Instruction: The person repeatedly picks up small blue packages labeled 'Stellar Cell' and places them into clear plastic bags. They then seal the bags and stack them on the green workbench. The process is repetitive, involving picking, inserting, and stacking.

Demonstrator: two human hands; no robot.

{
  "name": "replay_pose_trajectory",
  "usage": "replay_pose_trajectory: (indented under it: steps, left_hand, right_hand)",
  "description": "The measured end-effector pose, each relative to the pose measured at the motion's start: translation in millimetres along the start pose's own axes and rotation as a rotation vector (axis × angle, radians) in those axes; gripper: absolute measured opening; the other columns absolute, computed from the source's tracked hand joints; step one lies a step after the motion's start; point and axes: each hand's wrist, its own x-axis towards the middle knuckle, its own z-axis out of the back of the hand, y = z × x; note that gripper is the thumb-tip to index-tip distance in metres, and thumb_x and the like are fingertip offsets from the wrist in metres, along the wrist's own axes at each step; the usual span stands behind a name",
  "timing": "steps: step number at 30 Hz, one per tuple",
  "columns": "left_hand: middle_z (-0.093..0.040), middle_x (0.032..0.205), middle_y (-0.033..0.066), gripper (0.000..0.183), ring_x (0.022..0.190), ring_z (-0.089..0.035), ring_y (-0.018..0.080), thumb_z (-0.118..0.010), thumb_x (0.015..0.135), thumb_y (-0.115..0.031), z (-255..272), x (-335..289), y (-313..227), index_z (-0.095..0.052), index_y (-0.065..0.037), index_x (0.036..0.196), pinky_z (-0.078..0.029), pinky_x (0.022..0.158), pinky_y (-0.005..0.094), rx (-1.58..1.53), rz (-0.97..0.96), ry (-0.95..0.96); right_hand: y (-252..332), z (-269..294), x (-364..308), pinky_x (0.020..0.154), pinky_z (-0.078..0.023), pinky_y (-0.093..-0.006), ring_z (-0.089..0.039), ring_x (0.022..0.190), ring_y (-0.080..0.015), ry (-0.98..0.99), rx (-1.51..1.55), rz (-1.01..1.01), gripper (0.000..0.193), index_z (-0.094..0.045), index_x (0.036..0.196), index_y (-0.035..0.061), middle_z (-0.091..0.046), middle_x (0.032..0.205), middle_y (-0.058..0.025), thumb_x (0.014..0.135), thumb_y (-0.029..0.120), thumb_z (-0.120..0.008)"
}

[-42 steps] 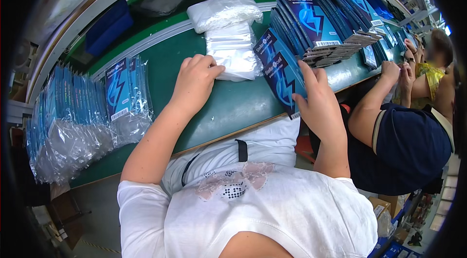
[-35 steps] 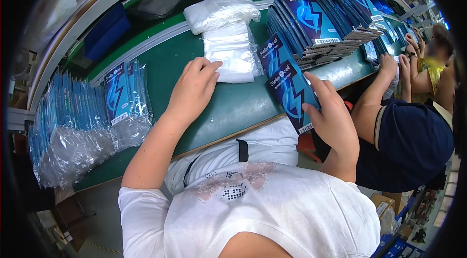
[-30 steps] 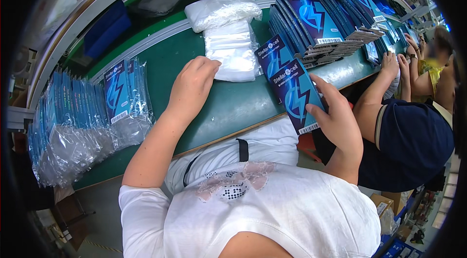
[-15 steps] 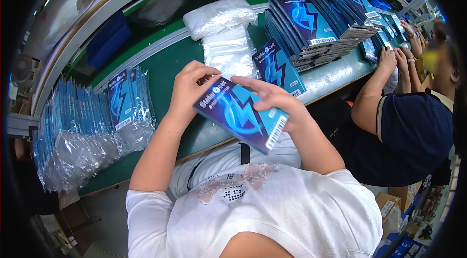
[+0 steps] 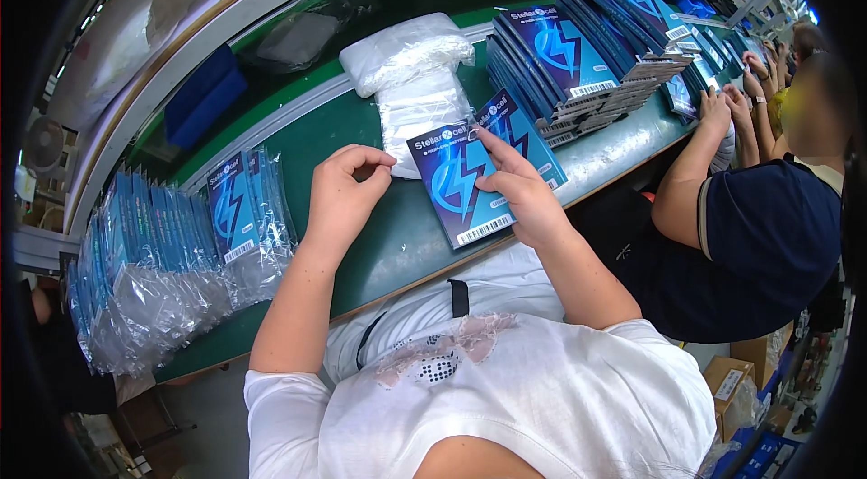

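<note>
My right hand (image 5: 526, 195) grips a flat blue box (image 5: 449, 199) with a lightning-bolt print, thumb across its face, fingers along its upper right edge. The box is tilted slightly over the table's near part. My left hand (image 5: 348, 190) is to the left of the box, thumb and forefinger pinched together; whatever they hold, if anything, is too small to make out. Just beyond both hands is a stack of clear plastic bags (image 5: 417, 109), partly covered by the box. Another blue box (image 5: 535, 149) lies behind my right hand, partly hidden by it.
Bagged blue boxes (image 5: 167, 235) stand in a row at the left. Tall stacks of unbagged boxes (image 5: 562, 55) rise at the back right. A bundle of bags (image 5: 406, 50) lies at the back. A co-worker in a dark shirt (image 5: 745, 244) sits close on the right.
The box has turned more upright and moved away from me, toward the bag stack, in my right hand. My left hand has come apart from the box and lowered slightly.
</note>
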Motion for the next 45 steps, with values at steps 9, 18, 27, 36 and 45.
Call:
replay_pose_trajectory:
  steps: [9,18,27,36,45]
  left_hand:
    - [-0.061,0.088,0.0049,0.023,0.078,-0.058,0.0125,-0.063,0.076,-0.002,-2,6,-7,-0.066,-0.002,0.099,-0.046,0.07,0.0247,0.145,-0.271,-0.002]
    - [-0.063,0.083,0.0094,0.016,0.07,-0.06,0.0148,-0.062,0.079,0.0,-19,0,3,-0.061,0.002,0.095,-0.049,0.065,0.0264,-0.19,-0.084,-0.151]
    - [-0.061,0.09,0.0127,0.017,0.081,-0.061,0.0271,-0.061,0.079,0.0,-16,-18,-17,-0.061,0.001,0.095,-0.049,0.072,0.0334,0.212,-0.395,-0.284]
    - [-0.061,0.103,0.0145,0.011,0.085,-0.063,0.0239,-0.062,0.082,-0.003,-38,-39,-19,-0.065,0.002,0.091,-0.05,0.075,0.0307,0.095,-0.421,-0.195]
    - [-0.061,0.103,0.01,0.026,0.093,-0.059,0.0139,-0.061,0.086,-0.006,-27,-41,-28,-0.052,0.003,0.109,-0.048,0.082,0.0285,-1.052,0.244,-0.079]
  right_hand:
    - [11,-9,-11,0.092,-0.043,-0.0263,-0.053,0.11,-0.0171,0.121,0.133,-0.09,0.062,-0.031,0.138,-0.005,-0.044,0.132,-0.0156,0.078,-0.004,-0.046]
    - [-5,-11,-17,0.1,-0.033,-0.0269,-0.041,0.121,-0.0182,0.074,0.135,-0.032,0.062,-0.027,0.14,-0.0045,-0.038,0.137,-0.0165,0.081,-0.004,-0.046]
    - [-10,-25,-17,0.093,-0.039,-0.0265,-0.049,0.109,-0.0163,-0.056,0.03,0.008,0.052,-0.031,0.133,-0.0082,-0.049,0.122,-0.0157,0.084,-0.002,-0.048]
    - [-20,-22,-9,0.08,-0.043,-0.0238,-0.053,0.096,-0.0134,-0.234,0.037,0.13,0.033,-0.045,0.11,-0.0043,-0.055,0.108,-0.0138,0.083,0.003,-0.062]
    - [-13,-38,-24,0.056,-0.041,-0.0191,-0.054,0.066,-0.0054,-0.106,-0.097,0.122,0.023,-0.051,0.087,0.0032,-0.058,0.077,-0.0014,0.079,0.009,-0.073]
